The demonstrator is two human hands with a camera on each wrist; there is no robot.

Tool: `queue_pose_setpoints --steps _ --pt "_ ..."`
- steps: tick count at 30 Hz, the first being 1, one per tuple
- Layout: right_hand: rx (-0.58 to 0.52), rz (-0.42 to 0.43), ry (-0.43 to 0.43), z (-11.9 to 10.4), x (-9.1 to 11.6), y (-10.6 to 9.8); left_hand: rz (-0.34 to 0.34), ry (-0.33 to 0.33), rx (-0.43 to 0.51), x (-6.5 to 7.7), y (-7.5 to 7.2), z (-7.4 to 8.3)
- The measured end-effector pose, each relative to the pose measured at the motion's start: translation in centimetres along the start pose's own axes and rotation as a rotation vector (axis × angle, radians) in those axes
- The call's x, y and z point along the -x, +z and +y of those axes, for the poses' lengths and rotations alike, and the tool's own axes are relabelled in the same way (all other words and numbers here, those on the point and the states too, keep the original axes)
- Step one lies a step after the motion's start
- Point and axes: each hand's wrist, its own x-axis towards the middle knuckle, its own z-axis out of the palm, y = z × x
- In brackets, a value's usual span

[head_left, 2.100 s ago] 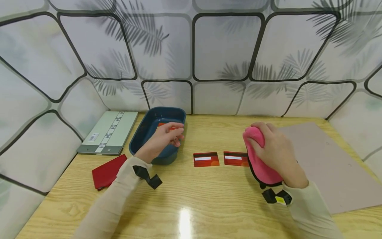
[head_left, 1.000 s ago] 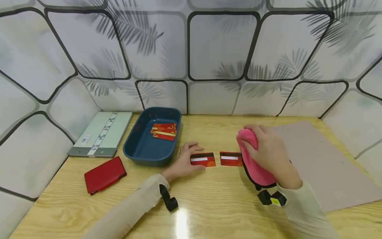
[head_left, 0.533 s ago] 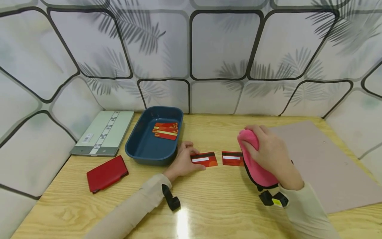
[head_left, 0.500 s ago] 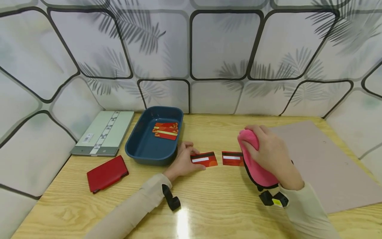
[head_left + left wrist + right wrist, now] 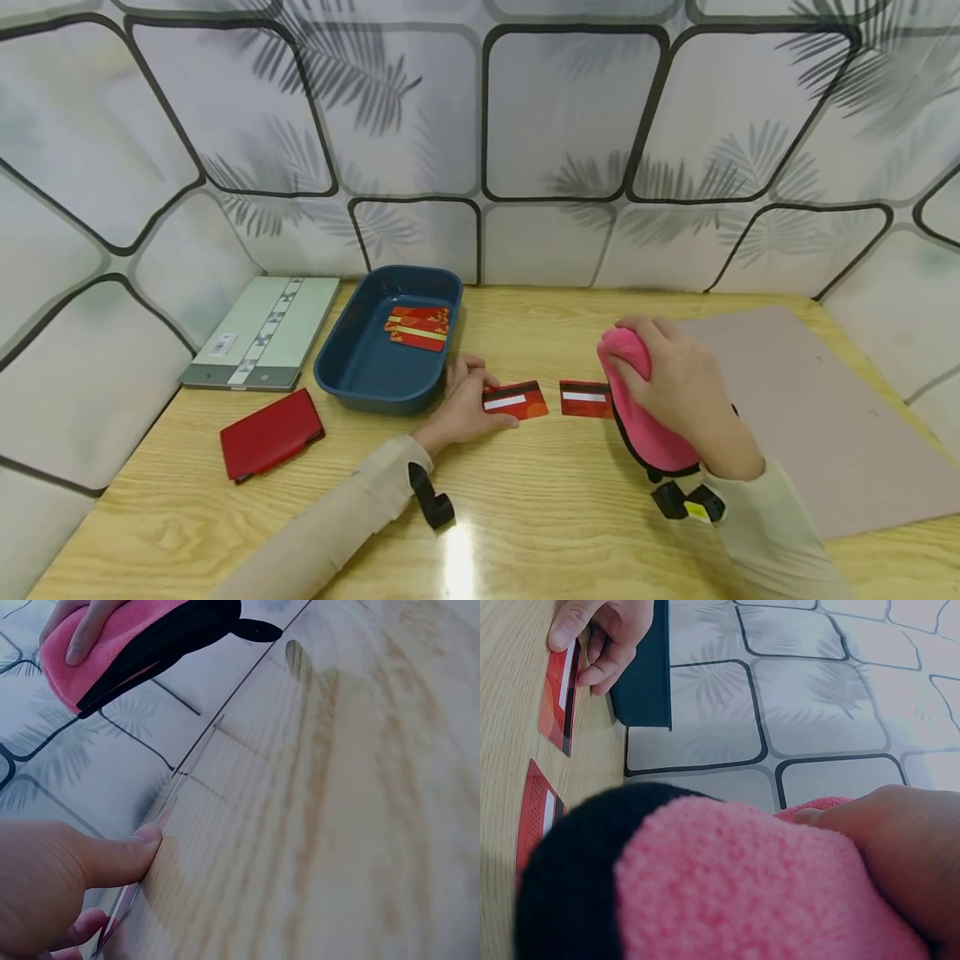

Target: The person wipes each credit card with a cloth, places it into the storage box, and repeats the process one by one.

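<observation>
My left hand point(image 5: 465, 408) pinches the left end of a red bank card point(image 5: 525, 404), thumb on the near edge and fingers at the far one. That card lies back up at a slight angle, black stripe and white strip showing. To its right is a second red card point(image 5: 585, 398), its right end hidden behind a folded pink cleaning cloth point(image 5: 660, 429). The cloth is fluffy, with black trim and a small black loop. My right hand point(image 5: 686, 379) grips it from above, beside the second card. In the right wrist view, the cloth point(image 5: 742, 885) fills the foreground.
A blue bin point(image 5: 367, 387) with several red-and-gold cards point(image 5: 418, 329) inside stands just behind my left hand. Left of it are a pale green folder point(image 5: 247, 342) and a red wallet point(image 5: 272, 435). A grey-pink board point(image 5: 840, 425) lies on the right.
My left hand has come from above the bin down to the left card and taken hold of its end. The card has turned slightly. My right hand stays with the cloth.
</observation>
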Motion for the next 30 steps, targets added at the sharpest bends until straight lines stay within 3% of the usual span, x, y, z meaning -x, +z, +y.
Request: queue_pose_setpoints --steps 8,14,16,18,22,25,30 --pt "0.017 0.003 -0.002 0.1 0.1 0.2 0.037 0.082 0.076 0.0 0.1 -0.6" --pt "0.009 0.000 -0.004 0.0 0.1 0.2 -0.051 0.171 0.206 -0.1 0.2 -0.7" --pt "0.003 -0.002 -0.001 0.0 0.1 0.2 -0.032 0.210 0.268 -0.1 0.3 -0.7" --pt "0.001 0.000 0.001 -0.1 0.1 0.1 0.029 0.231 0.335 -0.2 0.5 -0.7" --pt "0.008 0.005 0.001 -0.1 0.1 0.0 0.095 0.207 0.505 0.0 0.7 0.0" --pt "0.012 0.015 0.000 -0.2 0.1 -0.1 0.081 0.185 0.588 0.2 0.9 0.8" --pt "0.008 0.041 0.006 -0.5 0.0 -0.1 0.104 0.181 0.599 0.8 0.9 2.5"
